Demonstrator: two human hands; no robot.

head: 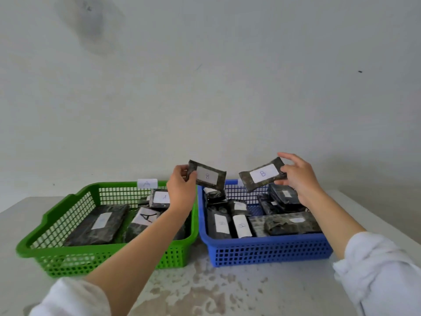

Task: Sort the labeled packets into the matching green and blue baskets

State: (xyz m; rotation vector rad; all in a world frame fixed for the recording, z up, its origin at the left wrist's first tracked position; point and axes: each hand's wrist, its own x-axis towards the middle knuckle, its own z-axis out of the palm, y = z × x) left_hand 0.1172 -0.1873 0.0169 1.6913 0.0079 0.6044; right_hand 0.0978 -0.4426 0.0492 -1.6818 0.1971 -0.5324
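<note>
Fingers point(181, 169) of the left hand point(181, 190) pinch one end of a dark packet marked B point(208, 175). The right hand point(298, 179) grips a second B packet point(262, 174) by its right end. Both packets are held in the air over the far side of the blue basket point(262, 242), which holds more packets point(241, 225). Under the left wrist stands the green basket point(57, 249) with packets marked A point(161, 198). Both baskets sit on a mottled table point(227, 293).
</note>
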